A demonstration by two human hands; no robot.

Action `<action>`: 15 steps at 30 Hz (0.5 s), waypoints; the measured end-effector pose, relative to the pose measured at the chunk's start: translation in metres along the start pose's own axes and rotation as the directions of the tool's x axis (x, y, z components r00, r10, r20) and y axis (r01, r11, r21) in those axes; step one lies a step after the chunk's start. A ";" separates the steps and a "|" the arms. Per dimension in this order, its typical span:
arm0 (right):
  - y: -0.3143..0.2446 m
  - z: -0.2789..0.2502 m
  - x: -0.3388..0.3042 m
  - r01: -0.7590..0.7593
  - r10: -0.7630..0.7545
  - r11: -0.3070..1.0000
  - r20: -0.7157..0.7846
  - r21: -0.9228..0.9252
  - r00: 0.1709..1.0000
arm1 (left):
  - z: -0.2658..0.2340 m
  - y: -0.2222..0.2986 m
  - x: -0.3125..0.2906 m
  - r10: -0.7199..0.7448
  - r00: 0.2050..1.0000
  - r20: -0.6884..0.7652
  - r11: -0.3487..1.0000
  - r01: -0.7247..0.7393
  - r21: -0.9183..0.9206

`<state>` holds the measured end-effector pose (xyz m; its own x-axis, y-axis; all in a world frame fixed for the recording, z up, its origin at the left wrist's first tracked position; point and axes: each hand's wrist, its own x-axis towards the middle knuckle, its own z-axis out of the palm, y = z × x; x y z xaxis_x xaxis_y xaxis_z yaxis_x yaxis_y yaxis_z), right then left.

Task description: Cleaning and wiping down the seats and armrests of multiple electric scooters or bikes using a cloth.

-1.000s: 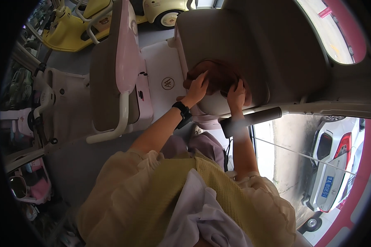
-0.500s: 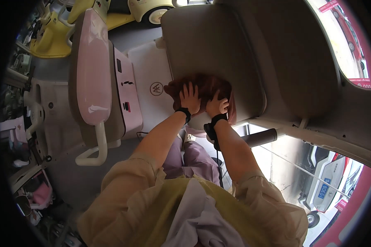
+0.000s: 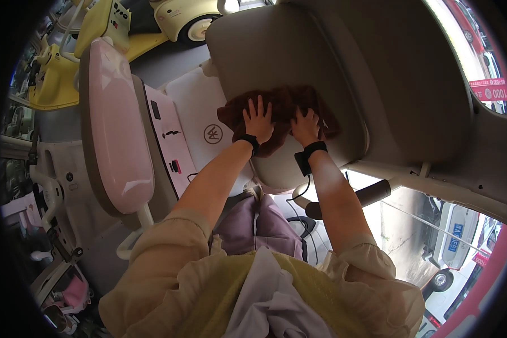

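Note:
A dark reddish-brown cloth (image 3: 285,107) lies rumpled on the brown padded seat (image 3: 265,50), over its nearer part. My left hand (image 3: 258,125) rests flat on the cloth with fingers spread. To its right, my right hand (image 3: 306,127) has its fingers bent into the cloth and grips a bunch of it near its right part. A black band circles each wrist, and a thin cable hangs from the right one.
Left of the seat stands a pink rounded seat back (image 3: 118,124) beside a pink panel (image 3: 166,135) with switches. A brown backrest (image 3: 417,84) rises on the right. Below it a dark padded armrest bar (image 3: 349,200) juts out by my right forearm. Yellow scooters (image 3: 56,79) stand beyond.
Both hands and the cloth have moved a little farther up the seat, and the cloth reaches more to the right. The whole view has shifted slightly.

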<state>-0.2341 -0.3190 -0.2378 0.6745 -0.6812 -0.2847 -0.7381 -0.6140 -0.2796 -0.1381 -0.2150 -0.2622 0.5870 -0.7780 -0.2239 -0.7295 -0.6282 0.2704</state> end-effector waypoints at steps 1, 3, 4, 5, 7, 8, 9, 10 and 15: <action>-0.008 -0.003 -0.006 -0.015 0.018 0.997 0.039 -0.076 0.999 | 0.002 0.002 -0.013 0.074 0.996 -0.046 0.996 -0.072 0.043; -0.012 -0.002 -0.018 -0.043 0.055 0.987 0.076 -0.154 0.996 | 0.011 0.007 -0.036 0.163 0.983 -0.083 0.984 -0.156 0.084; -0.012 0.002 -0.024 -0.052 0.069 0.988 0.116 -0.142 0.991 | 0.016 0.008 -0.047 0.212 0.965 -0.158 0.976 -0.200 0.083; -0.010 0.007 -0.029 -0.061 0.081 0.990 0.158 -0.130 0.984 | 0.017 0.009 -0.056 0.256 0.939 -0.231 0.966 -0.243 0.084; -0.007 0.007 -0.042 -0.051 0.071 0.990 0.145 -0.135 0.987 | 0.013 0.010 -0.073 0.246 0.948 -0.201 0.967 -0.254 -0.014; -0.008 -0.001 -0.049 -0.068 0.084 0.995 0.253 -0.073 0.964 | 0.010 0.010 -0.077 0.232 0.957 -0.173 0.961 -0.253 -0.109; -0.006 -0.006 -0.052 -0.089 0.088 0.996 0.360 -0.012 0.929 | 0.008 0.006 -0.079 0.232 0.958 -0.168 0.962 -0.252 -0.108; 0.018 0.001 -0.047 -0.073 0.013 0.990 0.424 0.125 0.906 | 0.003 0.007 -0.079 0.237 0.965 -0.111 0.948 -0.255 -0.191; 0.040 0.009 -0.041 -0.476 0.398 0.830 0.289 0.291 0.871 | 0.002 -0.009 -0.056 -0.055 0.941 -0.333 0.937 -0.067 -0.343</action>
<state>-0.2914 -0.3120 -0.2451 0.2983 -0.7220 -0.6243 -0.9290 -0.0695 -0.3635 -0.1656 -0.1658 -0.2539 0.7098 -0.6991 0.0866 -0.6022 -0.5385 0.5894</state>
